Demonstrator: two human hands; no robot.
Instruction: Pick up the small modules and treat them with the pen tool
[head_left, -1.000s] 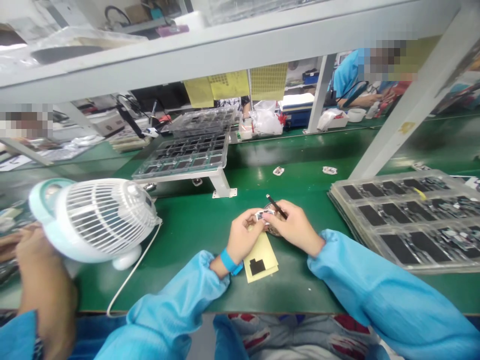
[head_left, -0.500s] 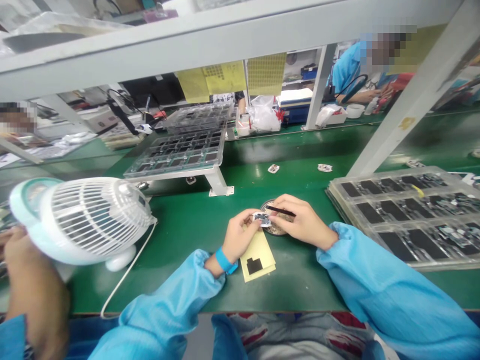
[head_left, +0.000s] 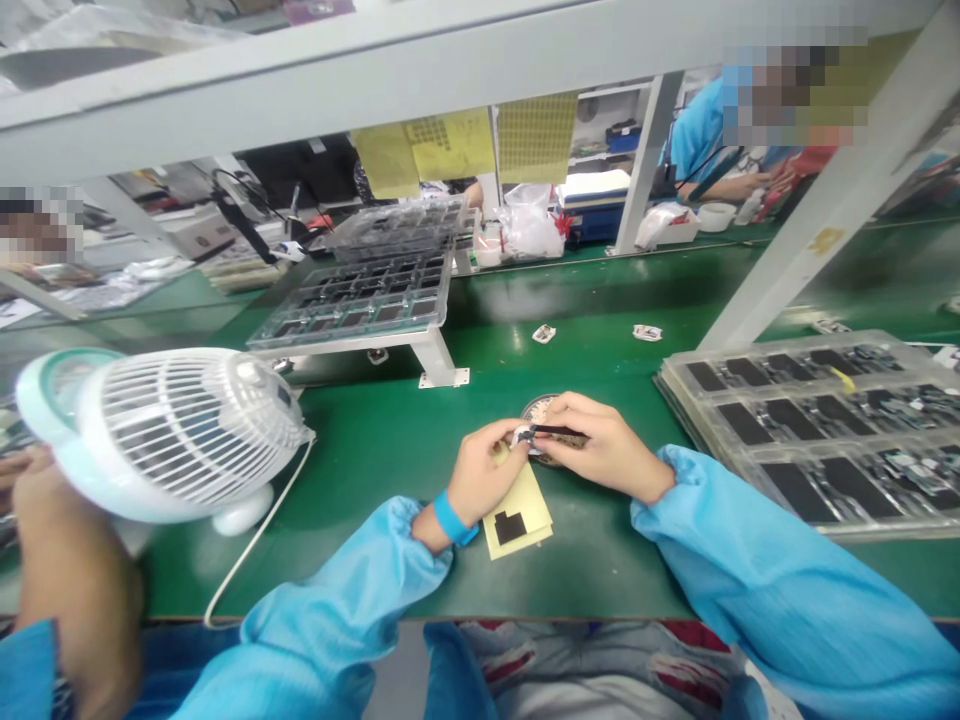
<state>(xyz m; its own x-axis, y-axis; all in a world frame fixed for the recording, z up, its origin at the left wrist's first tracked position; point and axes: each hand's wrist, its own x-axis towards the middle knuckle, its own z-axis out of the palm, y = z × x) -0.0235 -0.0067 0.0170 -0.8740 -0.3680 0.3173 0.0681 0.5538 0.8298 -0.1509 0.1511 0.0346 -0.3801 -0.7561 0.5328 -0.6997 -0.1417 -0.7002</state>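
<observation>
Between its thumb and fingers my left hand (head_left: 486, 472) pinches a small white-and-grey part (head_left: 520, 435), mostly covered by the fingers. My right hand (head_left: 609, 448) is closed on black tweezers (head_left: 559, 431), whose tip points left and meets the small part. Beneath both hands sits a round dish (head_left: 537, 408) filled with tiny pale pieces, partly hidden. A yellow paper sheet (head_left: 531, 505) lies on the green bench just below my left hand, with black stickers (head_left: 511, 527) on it.
At left stands a white fan (head_left: 199, 435) with its cord, beside a co-worker's arm (head_left: 71, 570). Stacked clear trays of dark parts (head_left: 810, 430) lie at right. Another tray (head_left: 360, 300) rests on a raised stand. Small white parts (head_left: 544, 334) lie farther back.
The black tweezers have swung from above the right fingers to lie nearly level, their tip now at the small part. That part has turned in my left fingers.
</observation>
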